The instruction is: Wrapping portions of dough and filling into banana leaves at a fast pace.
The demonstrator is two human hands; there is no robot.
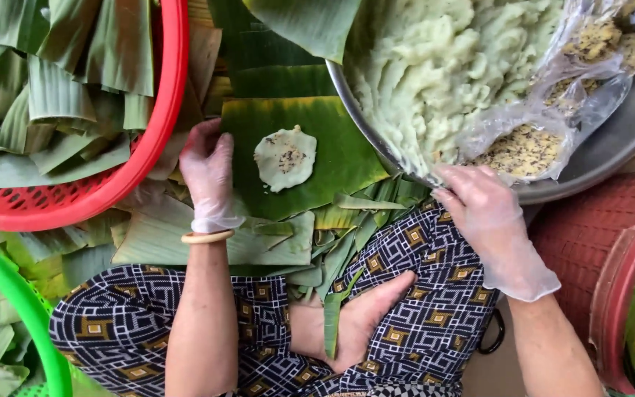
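A flat round of pale dough (285,157) speckled with dark bits lies on a green banana leaf piece (336,158). My left hand (209,176), in a thin clear glove, rests on that leaf's left edge with its fingers spread. My right hand (486,220), also gloved, sits at the rim of a large metal bowl (611,140), fingers curled near the pale green dough mass (442,66) and a clear plastic bag of yellowish speckled filling (527,151). It holds nothing that I can make out.
A red plastic basket (112,187) full of cut leaf strips sits at the left. A green basket (23,309) is at the lower left, a reddish basket (619,294) at the right. Loose leaf pieces (185,235) cover my lap.
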